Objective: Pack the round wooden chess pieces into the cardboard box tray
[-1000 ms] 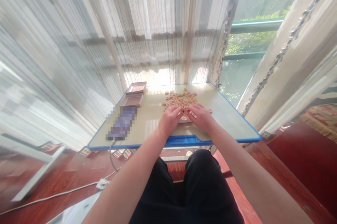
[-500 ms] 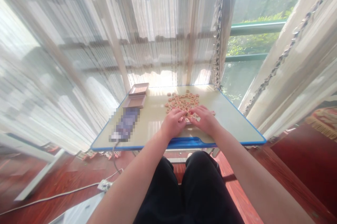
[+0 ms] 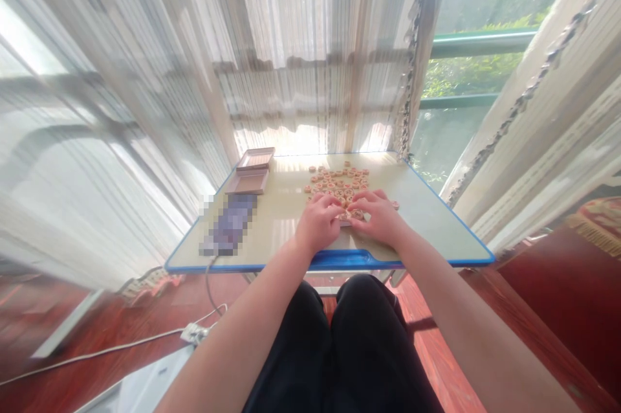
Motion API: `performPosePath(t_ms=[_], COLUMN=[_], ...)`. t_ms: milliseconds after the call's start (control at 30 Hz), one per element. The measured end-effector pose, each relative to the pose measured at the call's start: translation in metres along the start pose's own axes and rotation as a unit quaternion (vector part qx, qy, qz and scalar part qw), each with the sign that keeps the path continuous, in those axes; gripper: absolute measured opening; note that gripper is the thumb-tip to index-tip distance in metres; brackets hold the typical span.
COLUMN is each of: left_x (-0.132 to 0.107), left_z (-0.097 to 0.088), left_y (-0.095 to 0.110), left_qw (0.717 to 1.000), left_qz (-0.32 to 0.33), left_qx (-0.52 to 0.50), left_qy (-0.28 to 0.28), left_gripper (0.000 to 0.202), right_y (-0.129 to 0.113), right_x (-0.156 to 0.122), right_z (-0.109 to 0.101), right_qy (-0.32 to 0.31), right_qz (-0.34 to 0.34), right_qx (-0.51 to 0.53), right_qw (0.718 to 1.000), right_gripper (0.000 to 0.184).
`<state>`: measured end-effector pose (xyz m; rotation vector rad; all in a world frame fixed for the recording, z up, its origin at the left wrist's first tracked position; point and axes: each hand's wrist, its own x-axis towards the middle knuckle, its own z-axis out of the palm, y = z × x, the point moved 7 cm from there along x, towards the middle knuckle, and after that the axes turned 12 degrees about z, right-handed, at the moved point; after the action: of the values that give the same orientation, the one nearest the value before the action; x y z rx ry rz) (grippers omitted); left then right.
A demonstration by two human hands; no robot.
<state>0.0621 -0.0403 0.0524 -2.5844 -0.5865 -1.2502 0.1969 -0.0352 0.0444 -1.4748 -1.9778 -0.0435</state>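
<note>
Round wooden Chinese chess pieces (image 3: 334, 181) lie in a loose cluster on the table, with others closer in around my fingers. My left hand (image 3: 320, 220) comes in from the left, its fingers curled around the near pieces; its exact contact is partly hidden. Facing it, my right hand (image 3: 379, 219) has thumb and index finger around a Chinese chess piece (image 3: 358, 213). Between both hands, the pale edge of a shallow box or tray (image 3: 345, 223) shows below the pieces.
The cream table (image 3: 286, 206) has a blue rim and a blue groove (image 3: 339, 260) at its front. Two shallow open boxes (image 3: 247, 182) stand at the back left. A blurred-out flat object (image 3: 230, 222) with a cable lies before them. A power strip (image 3: 194, 333) is on the floor.
Both hands stay over the near pieces, with small finger shifts. The piece with dark marking between them is no longer plainly seen, and the view has tilted slightly.
</note>
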Motion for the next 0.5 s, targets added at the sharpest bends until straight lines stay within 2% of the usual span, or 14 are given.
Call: performPosePath(t_ms=[500], left_x=[0.0005], left_z=[0.0054], left_y=[-0.0003], left_qw=[1.000], left_qz=[0.016], left_qx=[-0.015], left_qy=[-0.018], left_gripper=[0.027], right_y=[-0.0018], right_x=[-0.0013], right_z=[-0.0001], right_qy=[-0.014], right_qz=[-0.005], right_qx=[-0.012], right_qw=[1.000], right_gripper=[0.017])
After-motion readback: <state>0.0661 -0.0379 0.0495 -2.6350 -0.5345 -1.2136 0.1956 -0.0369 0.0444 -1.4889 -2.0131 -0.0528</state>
